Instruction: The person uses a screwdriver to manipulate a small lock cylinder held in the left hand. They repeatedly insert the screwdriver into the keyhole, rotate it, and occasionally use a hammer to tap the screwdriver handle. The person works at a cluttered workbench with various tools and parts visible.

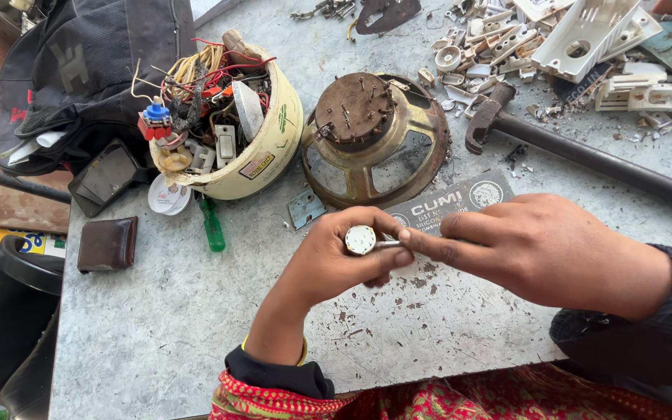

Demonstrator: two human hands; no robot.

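Scuffed grey worktable (157, 327), cluttered with scrap

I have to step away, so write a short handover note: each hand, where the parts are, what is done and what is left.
Left hand: grips a small round metal part, held above the table.
Right hand: fingertips pinch a thin metal piece at the part's side.
Nearby: rusty speaker frame, hammer, green screwdriver, helmet shell of wires and switches.
Done: part picked up. Left: whether the piece is going in or out cannot be told.
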